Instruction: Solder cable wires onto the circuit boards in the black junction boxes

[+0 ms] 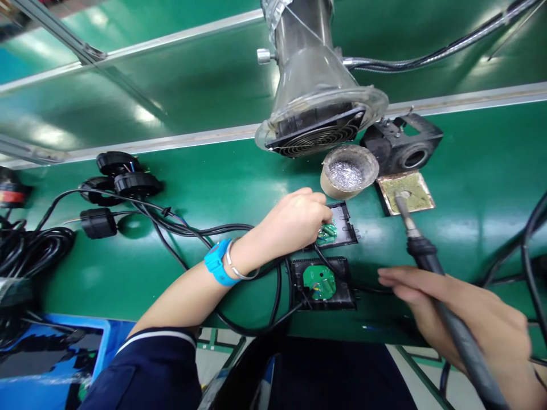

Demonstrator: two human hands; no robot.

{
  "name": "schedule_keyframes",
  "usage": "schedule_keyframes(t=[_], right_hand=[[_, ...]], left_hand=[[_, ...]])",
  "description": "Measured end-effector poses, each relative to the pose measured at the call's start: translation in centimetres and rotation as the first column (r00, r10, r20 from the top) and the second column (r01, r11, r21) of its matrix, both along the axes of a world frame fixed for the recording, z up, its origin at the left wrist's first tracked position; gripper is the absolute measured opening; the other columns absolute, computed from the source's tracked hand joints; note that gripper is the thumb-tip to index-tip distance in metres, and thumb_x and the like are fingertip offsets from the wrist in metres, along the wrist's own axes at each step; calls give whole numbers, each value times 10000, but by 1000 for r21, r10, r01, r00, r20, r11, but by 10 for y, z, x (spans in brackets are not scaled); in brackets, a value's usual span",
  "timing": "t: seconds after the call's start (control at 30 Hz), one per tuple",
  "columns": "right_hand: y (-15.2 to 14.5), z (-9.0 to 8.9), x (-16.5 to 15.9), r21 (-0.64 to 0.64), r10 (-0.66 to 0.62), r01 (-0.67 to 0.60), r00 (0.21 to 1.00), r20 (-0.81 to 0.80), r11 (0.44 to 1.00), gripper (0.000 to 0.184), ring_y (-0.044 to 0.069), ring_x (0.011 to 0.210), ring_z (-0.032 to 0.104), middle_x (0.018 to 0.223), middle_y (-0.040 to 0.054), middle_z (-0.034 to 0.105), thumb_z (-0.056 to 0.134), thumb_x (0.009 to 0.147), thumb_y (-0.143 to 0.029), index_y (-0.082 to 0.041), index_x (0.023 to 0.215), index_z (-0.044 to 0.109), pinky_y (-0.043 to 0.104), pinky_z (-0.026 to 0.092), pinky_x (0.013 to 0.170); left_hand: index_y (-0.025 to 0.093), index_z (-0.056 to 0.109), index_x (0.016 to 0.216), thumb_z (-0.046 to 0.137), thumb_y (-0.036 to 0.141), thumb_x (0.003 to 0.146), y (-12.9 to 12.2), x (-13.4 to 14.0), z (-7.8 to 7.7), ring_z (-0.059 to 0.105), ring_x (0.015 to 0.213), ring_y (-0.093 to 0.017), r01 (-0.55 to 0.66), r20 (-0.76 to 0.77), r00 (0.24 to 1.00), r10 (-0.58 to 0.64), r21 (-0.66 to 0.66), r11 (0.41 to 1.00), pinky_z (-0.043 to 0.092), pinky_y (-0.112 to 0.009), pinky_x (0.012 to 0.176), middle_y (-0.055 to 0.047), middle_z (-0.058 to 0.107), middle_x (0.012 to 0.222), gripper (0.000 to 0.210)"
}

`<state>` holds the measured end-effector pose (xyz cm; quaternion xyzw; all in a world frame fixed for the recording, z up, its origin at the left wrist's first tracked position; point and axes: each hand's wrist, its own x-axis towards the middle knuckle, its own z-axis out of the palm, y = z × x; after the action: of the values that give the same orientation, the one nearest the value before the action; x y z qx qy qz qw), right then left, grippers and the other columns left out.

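My right hand (470, 319) is wrapped round a soldering iron (421, 253). Its tip rests on or just over a yellowish sponge (409, 192) in a small tray. My left hand (299, 219) is closed at the upper black housing (344, 222), which carries a green circuit board (328, 232). The fingertips point down by that board's left part, and whatever they pinch is hidden. Just below lies a second black housing (346, 296) with a rounded green circuit board (319, 282) and a black cable running from it.
Behind my left hand stands a pot of silvery bits (344, 173), under a fume extractor hood (322, 97). A black iron holder (405, 142) sits behind the sponge. Black cables (231, 229) and round black connectors (134, 185) spread leftward. A blue bin (100, 341) is at lower left.
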<state>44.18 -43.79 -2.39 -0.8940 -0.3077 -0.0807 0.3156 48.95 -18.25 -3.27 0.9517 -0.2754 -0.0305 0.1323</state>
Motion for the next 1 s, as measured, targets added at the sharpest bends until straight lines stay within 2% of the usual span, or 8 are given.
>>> schedule_keyframes(t=[0.1, 0.27, 0.5, 0.6, 0.67, 0.77, 0.87, 1.0], right_hand=[[4, -10, 2, 10, 168, -169, 984, 59, 986, 205, 111, 749, 677, 954, -9, 704, 718, 803, -261, -205, 951, 588, 199, 545, 743], [3, -26, -2, 64, 203, -203, 979, -3, 977, 286, 141, 830, 671, 1019, 23, 679, 724, 789, -218, -204, 986, 516, 249, 544, 747], [2, -30, -1, 35, 263, -261, 964, -43, 965, 190, 156, 825, 674, 1036, 46, 664, 603, 847, -135, -199, 997, 507, 259, 555, 700], [3, -29, 0, 10, 328, -328, 944, -32, 945, 196, 194, 863, 668, 1067, 79, 646, 570, 857, -137, -195, 1031, 501, 299, 565, 694], [3, -29, 0, 0, 361, -361, 932, -27, 932, 204, 196, 874, 666, 1082, 90, 638, 558, 863, -137, -190, 1050, 496, 295, 566, 692], [1, -24, 5, 3, 325, -325, 945, 21, 946, 196, 173, 888, 660, 1095, 68, 636, 569, 855, -131, -205, 1025, 506, 269, 562, 719], [-3, -16, 23, -28, 195, -193, 968, 157, 981, 246, 178, 852, 652, 1088, 37, 645, 615, 828, -139, -238, 1037, 530, 287, 552, 669], [-16, -20, 68, -98, 86, -63, 963, 255, 993, 229, 212, 834, 636, 1002, 18, 648, 576, 868, -228, -305, 1082, 550, 351, 522, 620]], left_hand=[[190, 732, 832, 534, 77, 829, -1, 1, 1, 535, 687, -151, -11, 0, 1000, 11, 4, 1000, 410, -299, 712, -17, 621, 744, 228], [206, 743, 855, 544, 86, 819, -1, 1, 1, 577, 744, -169, -38, -37, 999, 37, -20, 999, 435, -306, 735, -19, 653, 792, 234], [184, 737, 890, 503, 111, 844, 0, 2, 6, 602, 829, -190, -53, -81, 995, 51, -23, 998, 460, -316, 786, -38, 672, 844, 249], [160, 709, 984, 484, 140, 858, 2, -4, 14, 596, 913, -203, -41, -121, 992, 38, -23, 999, 459, -334, 860, -57, 668, 935, 259], [143, 647, 1123, 536, 180, 829, 3, -12, 17, 566, 1001, -215, -37, -131, 991, 27, -74, 997, 445, -350, 925, -80, 631, 1053, 316], [110, 479, 1324, 703, 415, 721, 2, -29, 13, 466, 1151, -299, -93, -74, 994, 83, -140, 986, 400, -446, 995, -157, 506, 1252, 712], [70, 336, 1413, 774, 634, 564, 0, -44, 2, 362, 1251, -400, -147, -16, 989, 146, -143, 979, 323, -554, 1030, -240, 392, 1367, 1109], [89, 173, 1473, 790, 401, 668, 12, -48, -8, 401, 1275, -361, -98, -35, 995, 93, -172, 980, 339, -503, 1039, -234, 402, 1394, 1061]])
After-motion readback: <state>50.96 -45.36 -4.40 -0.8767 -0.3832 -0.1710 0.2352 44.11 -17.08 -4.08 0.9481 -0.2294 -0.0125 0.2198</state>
